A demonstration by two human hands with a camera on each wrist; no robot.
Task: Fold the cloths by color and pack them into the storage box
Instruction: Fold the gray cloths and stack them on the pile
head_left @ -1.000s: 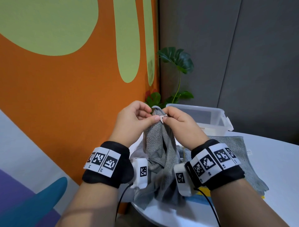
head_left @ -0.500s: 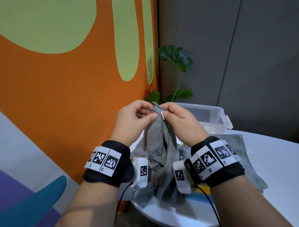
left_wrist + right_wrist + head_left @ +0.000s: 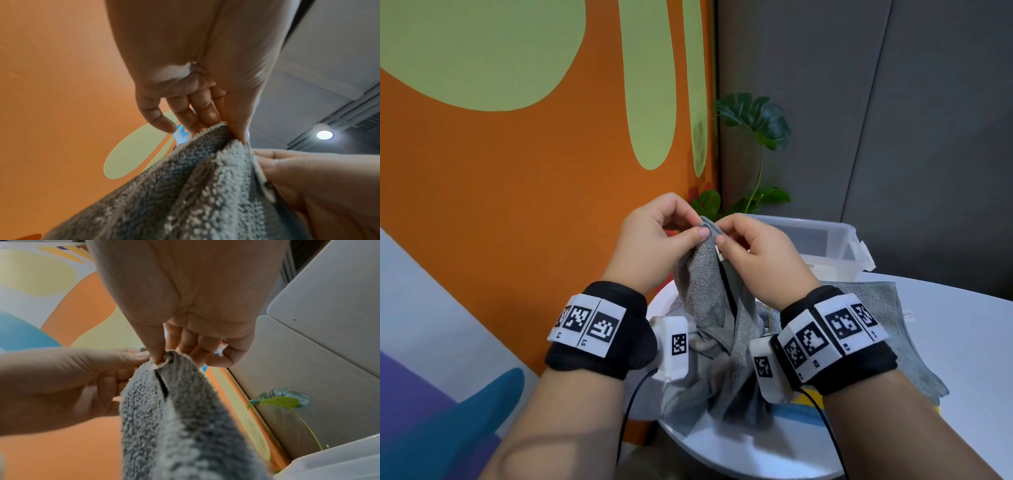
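Observation:
A grey terry cloth (image 3: 709, 308) hangs from both hands above the white table (image 3: 962, 342), its lower part bunched on the table edge. My left hand (image 3: 654, 240) pinches the cloth's top corner between thumb and fingers. My right hand (image 3: 753, 253) pinches the same top edge right beside it, next to a small white label. The wrist views show the pinches close up: left hand (image 3: 222, 120) on the cloth (image 3: 195, 186), right hand (image 3: 164, 353) on the cloth (image 3: 180, 410). A clear plastic storage box (image 3: 825, 240) stands behind my hands.
A second grey cloth (image 3: 887, 308) lies flat on the table to the right, with yellow and blue cloth edges (image 3: 794, 404) showing under it. A green plant (image 3: 756, 137) stands behind the box. An orange and green wall (image 3: 517, 171) rises close on the left.
Both hands have lifted the cloth's top edge slightly higher while they keep pinching it close together. The rest of the scene is the same.

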